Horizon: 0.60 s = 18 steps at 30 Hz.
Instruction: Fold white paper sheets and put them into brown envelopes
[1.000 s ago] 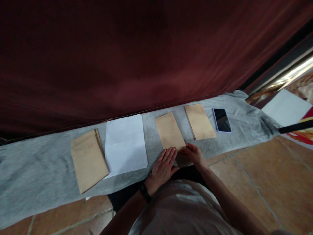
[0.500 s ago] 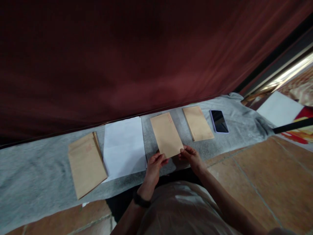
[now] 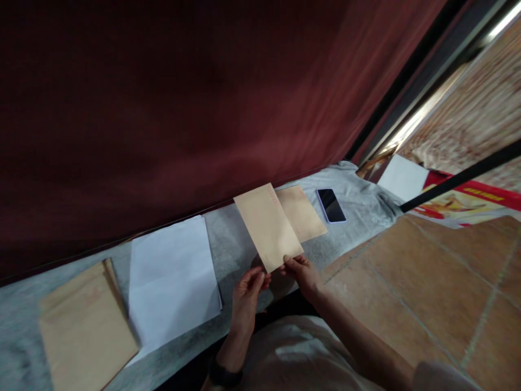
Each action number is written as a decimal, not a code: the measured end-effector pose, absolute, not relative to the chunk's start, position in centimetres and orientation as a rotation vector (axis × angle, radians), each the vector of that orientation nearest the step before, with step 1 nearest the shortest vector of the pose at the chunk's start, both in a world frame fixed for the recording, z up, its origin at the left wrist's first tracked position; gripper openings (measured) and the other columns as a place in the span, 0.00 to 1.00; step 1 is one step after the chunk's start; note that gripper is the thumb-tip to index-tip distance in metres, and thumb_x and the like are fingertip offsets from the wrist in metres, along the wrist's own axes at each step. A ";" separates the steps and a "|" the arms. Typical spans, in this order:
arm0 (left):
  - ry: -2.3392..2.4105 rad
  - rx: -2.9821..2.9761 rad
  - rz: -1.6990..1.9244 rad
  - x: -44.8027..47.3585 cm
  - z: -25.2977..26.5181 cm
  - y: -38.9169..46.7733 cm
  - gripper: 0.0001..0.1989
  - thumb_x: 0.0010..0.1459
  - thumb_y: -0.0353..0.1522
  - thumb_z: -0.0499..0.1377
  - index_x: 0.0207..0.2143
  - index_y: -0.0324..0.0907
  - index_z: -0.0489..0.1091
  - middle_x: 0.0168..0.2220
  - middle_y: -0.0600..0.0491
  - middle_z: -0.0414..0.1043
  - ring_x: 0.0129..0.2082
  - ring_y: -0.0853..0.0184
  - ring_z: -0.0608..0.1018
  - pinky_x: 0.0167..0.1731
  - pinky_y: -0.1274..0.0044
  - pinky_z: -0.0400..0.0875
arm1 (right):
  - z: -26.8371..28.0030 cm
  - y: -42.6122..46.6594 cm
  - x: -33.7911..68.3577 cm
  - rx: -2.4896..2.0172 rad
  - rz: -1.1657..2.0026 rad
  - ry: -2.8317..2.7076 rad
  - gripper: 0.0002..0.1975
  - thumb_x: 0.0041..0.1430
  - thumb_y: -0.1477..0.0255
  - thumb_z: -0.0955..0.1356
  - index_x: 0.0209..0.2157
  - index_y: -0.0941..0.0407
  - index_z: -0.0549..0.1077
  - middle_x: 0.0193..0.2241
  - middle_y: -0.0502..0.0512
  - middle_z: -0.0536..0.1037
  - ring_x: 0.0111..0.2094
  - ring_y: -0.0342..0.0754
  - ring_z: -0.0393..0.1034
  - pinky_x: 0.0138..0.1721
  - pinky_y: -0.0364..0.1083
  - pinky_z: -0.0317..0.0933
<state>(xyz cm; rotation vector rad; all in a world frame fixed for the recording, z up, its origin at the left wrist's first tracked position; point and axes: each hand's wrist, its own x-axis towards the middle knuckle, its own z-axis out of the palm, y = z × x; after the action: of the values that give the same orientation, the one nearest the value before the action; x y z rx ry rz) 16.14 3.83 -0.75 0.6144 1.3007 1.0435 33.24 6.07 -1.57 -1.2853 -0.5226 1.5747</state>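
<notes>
A brown paper envelope (image 3: 266,225) with small red printed boxes near its far end is held up over the grey cloth. My right hand (image 3: 303,274) pinches its near right corner, thumb on top. Close by the near left corner is my left hand (image 3: 249,290), its fingers loosely curled and slightly apart, with the thumb off the paper. A dark band circles the left wrist. Partly covered by the held envelope, more brown envelopes (image 3: 303,214) lie on the cloth to the right.
White paper sheets (image 3: 171,277) lie left of my hands, with a larger stack of brown envelopes (image 3: 87,331) beyond them. A phone (image 3: 331,206) rests on the grey cloth (image 3: 228,233) at right. A dark red curtain (image 3: 203,108) hangs behind; a black bar (image 3: 459,176) crosses at right.
The held envelope has moved right, overlapping the right-hand envelopes. My left thumb has come off its corner, while my right hand keeps its pinch. The view has turned right.
</notes>
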 end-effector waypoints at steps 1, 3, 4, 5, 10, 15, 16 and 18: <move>1.309 0.627 1.045 16.0 -0.8 3.8 0.26 0.48 0.47 0.71 0.43 0.40 0.78 0.35 0.48 0.83 0.36 0.62 0.83 0.41 0.71 0.77 | -1.4 6.7 34.3 -1.302 1.523 -0.511 0.22 0.43 0.52 0.80 0.26 0.56 0.78 0.24 0.53 0.81 0.24 0.45 0.74 0.32 0.44 0.71; 1.329 0.653 1.056 15.7 -1.1 3.7 0.26 0.47 0.48 0.71 0.42 0.40 0.78 0.34 0.48 0.82 0.35 0.62 0.83 0.40 0.71 0.78 | -1.1 8.1 36.5 -1.327 1.426 -0.478 0.23 0.41 0.53 0.81 0.24 0.56 0.76 0.23 0.53 0.81 0.24 0.45 0.74 0.33 0.44 0.72; 1.344 0.663 1.063 15.4 -1.3 3.6 0.26 0.46 0.49 0.72 0.41 0.40 0.78 0.34 0.48 0.82 0.35 0.62 0.83 0.39 0.71 0.78 | -1.1 8.7 37.7 -1.346 1.390 -0.466 0.23 0.40 0.53 0.81 0.24 0.56 0.76 0.23 0.53 0.81 0.25 0.45 0.75 0.33 0.44 0.73; 1.359 0.669 1.069 15.2 -1.5 3.5 0.26 0.46 0.49 0.72 0.40 0.40 0.78 0.33 0.48 0.82 0.35 0.61 0.83 0.39 0.71 0.78 | -1.0 9.2 38.8 -1.356 1.372 -0.460 0.23 0.40 0.54 0.81 0.24 0.56 0.76 0.23 0.54 0.81 0.25 0.45 0.76 0.33 0.44 0.73; 1.390 0.685 1.054 14.5 -1.9 2.6 0.26 0.49 0.52 0.69 0.40 0.40 0.79 0.34 0.48 0.82 0.35 0.61 0.83 0.39 0.71 0.78 | -1.3 10.3 42.2 -1.393 1.351 -0.459 0.21 0.42 0.57 0.82 0.23 0.56 0.74 0.23 0.55 0.81 0.25 0.47 0.77 0.30 0.43 0.74; 1.365 0.770 1.015 14.3 -2.2 2.6 0.26 0.50 0.53 0.68 0.39 0.41 0.79 0.35 0.47 0.82 0.36 0.60 0.83 0.41 0.69 0.79 | -1.7 10.2 43.0 -1.422 1.371 -0.466 0.19 0.46 0.59 0.80 0.25 0.55 0.73 0.23 0.55 0.80 0.25 0.48 0.78 0.27 0.43 0.75; 1.363 0.786 1.010 14.3 -2.3 2.6 0.26 0.50 0.53 0.68 0.39 0.41 0.79 0.34 0.47 0.82 0.35 0.59 0.83 0.41 0.68 0.79 | -1.8 10.2 43.1 -1.425 1.375 -0.465 0.18 0.47 0.59 0.80 0.25 0.55 0.73 0.23 0.55 0.80 0.25 0.48 0.78 0.27 0.43 0.75; 1.362 0.810 1.008 14.3 -2.6 2.7 0.26 0.49 0.54 0.68 0.38 0.41 0.79 0.34 0.47 0.82 0.35 0.58 0.84 0.40 0.67 0.80 | -2.0 10.3 43.3 -1.429 1.384 -0.461 0.18 0.49 0.59 0.80 0.26 0.56 0.73 0.23 0.55 0.80 0.25 0.48 0.78 0.27 0.42 0.75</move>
<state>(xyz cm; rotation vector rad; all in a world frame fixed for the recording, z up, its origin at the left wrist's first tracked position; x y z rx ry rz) 14.25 2.71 -2.57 0.8100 1.3624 1.0084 43.31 10.31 -1.97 -1.4286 -0.4607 1.3838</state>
